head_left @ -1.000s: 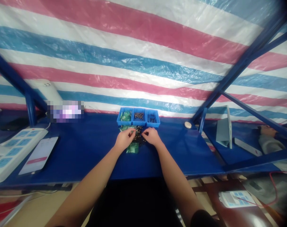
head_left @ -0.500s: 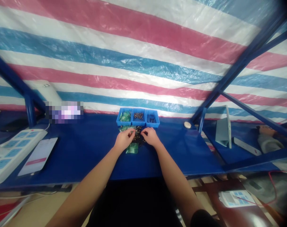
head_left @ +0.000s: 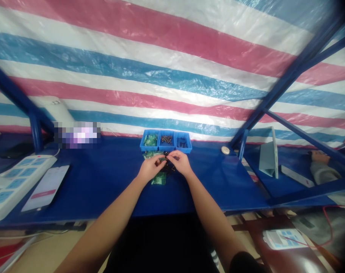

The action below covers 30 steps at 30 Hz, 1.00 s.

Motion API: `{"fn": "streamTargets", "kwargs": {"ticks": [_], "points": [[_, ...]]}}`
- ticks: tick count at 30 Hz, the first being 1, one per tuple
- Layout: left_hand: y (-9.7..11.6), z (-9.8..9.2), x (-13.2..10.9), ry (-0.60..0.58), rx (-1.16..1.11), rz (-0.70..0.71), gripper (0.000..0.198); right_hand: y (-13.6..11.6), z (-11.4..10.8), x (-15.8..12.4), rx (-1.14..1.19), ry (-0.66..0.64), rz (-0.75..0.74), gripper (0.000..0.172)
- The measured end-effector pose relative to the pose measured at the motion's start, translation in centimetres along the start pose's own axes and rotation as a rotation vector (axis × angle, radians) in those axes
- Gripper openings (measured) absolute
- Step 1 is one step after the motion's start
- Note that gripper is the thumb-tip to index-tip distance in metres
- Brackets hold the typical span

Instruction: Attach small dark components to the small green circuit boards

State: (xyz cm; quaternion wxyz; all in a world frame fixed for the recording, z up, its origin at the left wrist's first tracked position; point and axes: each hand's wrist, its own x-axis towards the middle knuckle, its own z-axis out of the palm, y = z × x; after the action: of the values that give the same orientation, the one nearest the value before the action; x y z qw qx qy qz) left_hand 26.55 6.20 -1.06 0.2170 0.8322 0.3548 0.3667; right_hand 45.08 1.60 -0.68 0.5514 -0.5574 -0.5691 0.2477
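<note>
My left hand is closed in a pinch above the blue table. My right hand pinches too, its fingertips meeting the left ones. What lies between the fingers is too small to make out. Just below the hands is a flat green piece, perhaps a circuit board or small packet. More green pieces lie behind my left hand, and small dark parts are partly hidden between the hands. Beyond stand three joined blue bins, holding green pieces, small brass-and-black parts and dark parts.
On the left are a phone and a large white power strip. A round white object sits to the right. Past the blue frame bar are a propped tablet and another person's arm.
My right hand has moved left and slightly up, so its fingertips now meet those of my left hand. The left hand has shifted slightly right. The bins stay in place.
</note>
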Motion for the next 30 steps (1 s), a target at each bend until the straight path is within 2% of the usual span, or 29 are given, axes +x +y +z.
{"fn": "streamTargets", "kwargs": {"ticks": [6, 17, 30], "points": [[0.0, 0.1, 0.0, 0.016, 0.015, 0.012, 0.029, -0.5, 0.3, -0.2, 0.167, -0.07, 0.097, 0.025], [-0.3, 0.1, 0.1, 0.071, 0.037, 0.033, 0.024, -1.2, -0.1, -0.3, 0.054, -0.072, -0.004, 0.025], [-0.1, 0.0, 0.1, 0.07, 0.007, 0.043, 0.021, -1.6, 0.0, -0.4, 0.044, -0.08, 0.037, 0.025]]}}
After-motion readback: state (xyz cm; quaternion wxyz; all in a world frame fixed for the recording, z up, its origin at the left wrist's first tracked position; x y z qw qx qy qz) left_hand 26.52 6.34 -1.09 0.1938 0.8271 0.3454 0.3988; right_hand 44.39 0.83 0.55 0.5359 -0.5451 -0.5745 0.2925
